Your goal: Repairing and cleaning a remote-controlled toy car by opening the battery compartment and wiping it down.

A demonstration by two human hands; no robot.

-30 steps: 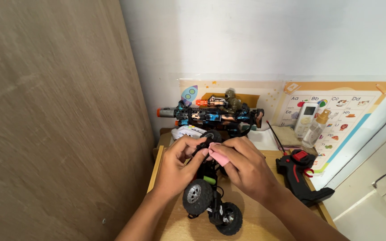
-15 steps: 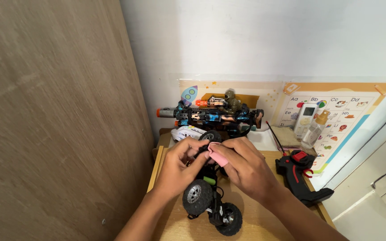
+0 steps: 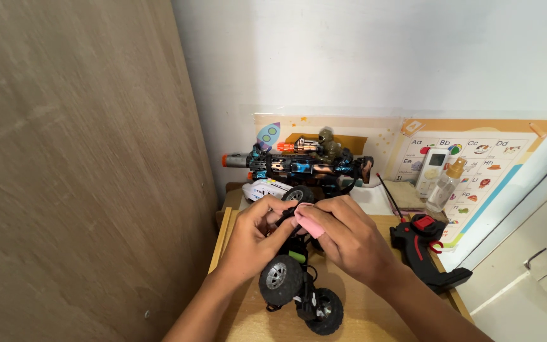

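Hardly anything has moved since a moment ago: both hands are still bunched over the same toy truck (image 3: 299, 278), and the pink cloth (image 3: 309, 224) sits in the same spot between them. The left hand (image 3: 256, 239) curls around the upper part of the truck's dark body, its fingers (image 3: 272, 209) bent in and gripping it, thumb pressed toward the centre. The right hand (image 3: 348, 237) comes in from the other side, its fingers (image 3: 324, 209) closed over the small pink cloth, pinching it against the truck just where the two sets of fingertips almost meet. The truck lies tilted on the wooden table (image 3: 362, 310), two big knobbly wheels (image 3: 281, 279) sticking out below the knuckles toward the person, another wheel just past the fingertips. Beyond the fingers, against the wall, stands a colourful toy gun (image 3: 295, 164) with an orange tip, and a white toy train (image 3: 267, 188) lies just under it, near the left fingertips. Off to the outside of the right hand lies a black and red remote control (image 3: 427, 248) with a thin aerial, well apart from the fingers. Farther past it stand a small clear bottle (image 3: 444, 187) and an alphabet chart (image 3: 476, 164) leaning on the wall.
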